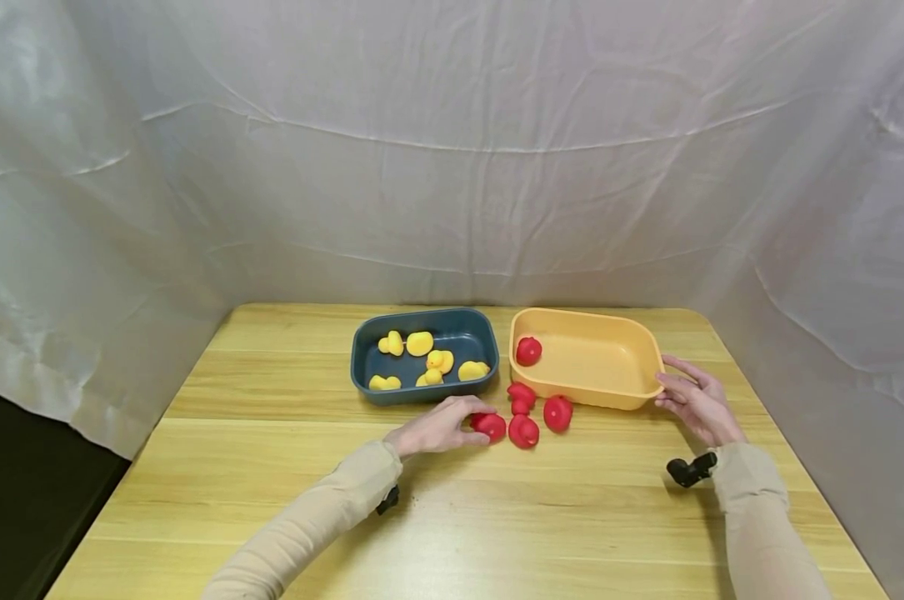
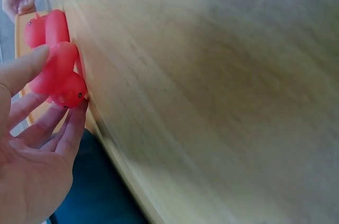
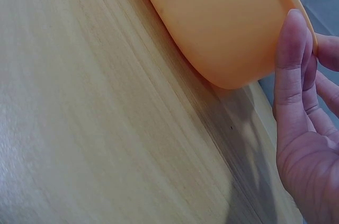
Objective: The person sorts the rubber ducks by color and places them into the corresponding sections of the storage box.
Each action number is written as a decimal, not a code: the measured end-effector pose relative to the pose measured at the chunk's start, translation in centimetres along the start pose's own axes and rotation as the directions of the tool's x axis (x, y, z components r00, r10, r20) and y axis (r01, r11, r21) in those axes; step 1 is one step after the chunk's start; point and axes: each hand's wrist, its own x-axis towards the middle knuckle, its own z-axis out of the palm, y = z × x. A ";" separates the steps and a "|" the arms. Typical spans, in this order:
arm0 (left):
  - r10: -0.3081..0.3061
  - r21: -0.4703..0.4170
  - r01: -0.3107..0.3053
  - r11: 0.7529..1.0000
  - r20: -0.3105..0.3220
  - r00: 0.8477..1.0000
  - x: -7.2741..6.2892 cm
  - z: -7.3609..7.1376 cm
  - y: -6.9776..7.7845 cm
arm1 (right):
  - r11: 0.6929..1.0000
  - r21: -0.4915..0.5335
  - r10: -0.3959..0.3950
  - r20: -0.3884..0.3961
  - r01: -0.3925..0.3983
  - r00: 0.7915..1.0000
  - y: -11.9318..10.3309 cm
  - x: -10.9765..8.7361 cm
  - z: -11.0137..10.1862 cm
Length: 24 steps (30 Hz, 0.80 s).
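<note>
My left hand holds a red rubber duck on the table, thumb on one side and fingertips on the other. In the left wrist view that red duck has its head by the fingertips. Three more red ducks lie just right of it, in front of an orange tub. One red duck is inside the tub, at its left end. My right hand pinches the tub's right end, thumb against the outer wall and fingers around the rim.
Left of the orange tub stands a dark blue tub with several yellow ducks in it. Both are near the back edge of the wooden table. Pale sheeting hangs behind and at the sides.
</note>
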 end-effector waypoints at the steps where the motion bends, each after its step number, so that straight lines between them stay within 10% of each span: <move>1: 0.002 -0.002 -0.002 1.000 -0.001 1.000 0.0 0.0 0.0 | 1.000 0.001 -0.001 0.001 0.001 1.000 0.0 0.0 0.0; 24: 0.065 -0.042 -0.068 0.997 -0.059 0.996 0.0 -0.3 0.3 | 1.000 0.006 -0.009 0.009 0.009 1.000 0.1 0.0 -0.1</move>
